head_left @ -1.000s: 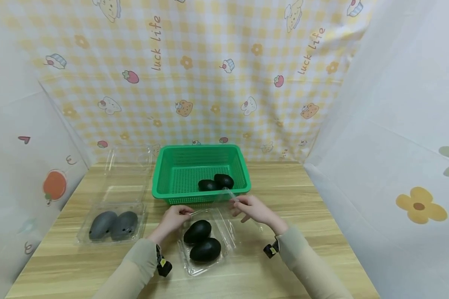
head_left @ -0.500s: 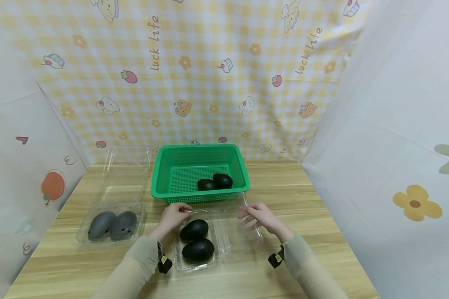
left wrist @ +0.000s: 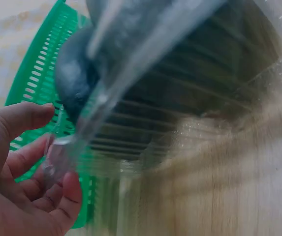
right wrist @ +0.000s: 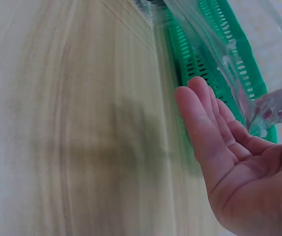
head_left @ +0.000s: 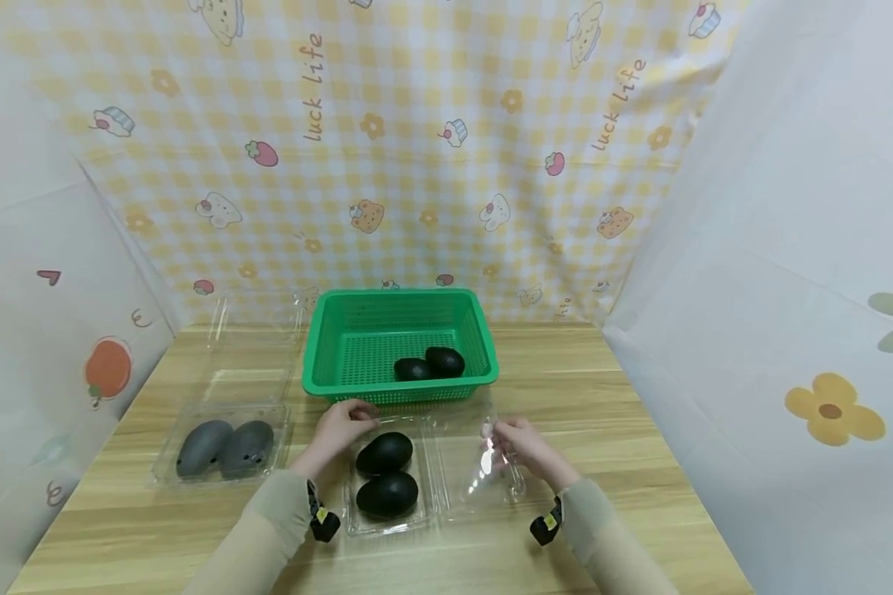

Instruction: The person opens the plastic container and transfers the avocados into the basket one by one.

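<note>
An opened clear plastic clamshell box (head_left: 351, 522) lies on the wooden table, two black, egg-shaped avocados (head_left: 387, 494) in its base. My left hand (head_left: 342, 426) holds the base's far left corner; in the left wrist view, thumb and fingers close around the plastic edge (left wrist: 62, 152). Folded out to the right is the lid (head_left: 461, 487). My right hand (head_left: 524, 446) holds the lid's outer edge. In the right wrist view its fingers (right wrist: 204, 123) are fairly long and loosely bent, with a lid corner (right wrist: 266, 115) near the thumb, mostly out of frame.
Behind the box stands a green basket (head_left: 357, 388) with two more black avocados (head_left: 445, 361) inside. To the left is another opened clamshell (head_left: 164, 471), holding two grey, dark-spotted oval fruits (head_left: 204, 446). A checked curtain (head_left: 417, 165) hangs behind the table.
My right hand has swung the lid out to the right and down, from raised to nearly flat. The box has turned straighter and shifted slightly left; my left hand stays at its corner.
</note>
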`<state>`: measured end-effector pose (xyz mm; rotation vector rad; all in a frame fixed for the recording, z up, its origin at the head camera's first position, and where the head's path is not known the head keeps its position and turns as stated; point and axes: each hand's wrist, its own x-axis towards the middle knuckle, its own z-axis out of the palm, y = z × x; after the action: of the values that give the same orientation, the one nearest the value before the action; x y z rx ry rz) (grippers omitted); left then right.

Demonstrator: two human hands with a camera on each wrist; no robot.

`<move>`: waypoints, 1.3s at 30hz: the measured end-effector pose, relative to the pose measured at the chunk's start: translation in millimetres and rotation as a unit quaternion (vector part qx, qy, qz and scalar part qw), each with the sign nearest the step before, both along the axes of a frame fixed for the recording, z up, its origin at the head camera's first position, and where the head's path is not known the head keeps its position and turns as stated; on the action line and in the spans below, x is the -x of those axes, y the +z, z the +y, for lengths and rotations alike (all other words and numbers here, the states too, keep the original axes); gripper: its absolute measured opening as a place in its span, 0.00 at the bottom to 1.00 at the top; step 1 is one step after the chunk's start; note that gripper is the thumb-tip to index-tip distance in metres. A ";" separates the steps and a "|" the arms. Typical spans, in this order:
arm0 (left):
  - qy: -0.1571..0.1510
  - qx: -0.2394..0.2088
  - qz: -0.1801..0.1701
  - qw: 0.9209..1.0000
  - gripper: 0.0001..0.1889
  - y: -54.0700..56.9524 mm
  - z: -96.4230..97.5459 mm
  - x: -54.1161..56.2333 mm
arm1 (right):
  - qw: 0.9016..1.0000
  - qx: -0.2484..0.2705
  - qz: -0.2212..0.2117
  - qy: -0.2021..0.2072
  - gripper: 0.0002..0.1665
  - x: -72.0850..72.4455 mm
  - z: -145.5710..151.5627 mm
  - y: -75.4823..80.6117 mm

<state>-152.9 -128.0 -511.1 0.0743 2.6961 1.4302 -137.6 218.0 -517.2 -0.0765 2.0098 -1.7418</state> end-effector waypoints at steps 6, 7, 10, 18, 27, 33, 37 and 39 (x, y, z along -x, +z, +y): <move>0.005 0.033 0.015 0.999 0.34 11.0 -11.0 -20.8 | 0.999 -0.037 0.006 -0.010 0.18 -2.5 -1.5 -5.7; 0.005 0.045 0.020 0.999 0.36 11.0 -12.7 -25.6 | 0.999 -0.047 0.011 -0.008 0.17 -3.6 -1.8 -5.6; 0.008 0.068 0.018 0.997 0.42 8.3 -16.6 -42.0 | 0.997 -0.068 0.021 -0.009 0.16 -6.4 -3.7 -5.3; 0.001 -0.085 -0.085 0.993 0.44 1.7 -11.8 -80.3 | 0.996 -0.076 0.033 -0.033 0.11 -8.2 -8.0 -9.1; -0.001 -0.185 -0.111 0.976 0.37 -3.2 -11.7 -89.3 | 0.993 -0.101 0.044 -0.041 0.08 -5.4 -11.7 -16.3; 0.004 -0.196 -0.119 0.973 0.34 -6.9 -18.3 -83.9 | 0.991 -0.117 0.049 -0.034 0.12 -3.2 -13.7 -17.3; 0.010 -0.192 -0.117 0.974 0.33 -7.1 -21.1 -79.3 | 0.990 -0.131 0.053 -0.029 0.13 -1.0 -13.5 -18.2; 0.014 -0.191 -0.118 0.974 0.33 -7.1 -22.6 -76.8 | 0.989 -0.135 0.056 -0.025 0.12 0.9 -13.5 -18.8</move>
<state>-76.0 -150.5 -518.2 -0.1031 2.2151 1.8184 -138.5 204.5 -536.0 -0.0355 2.3301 -1.5067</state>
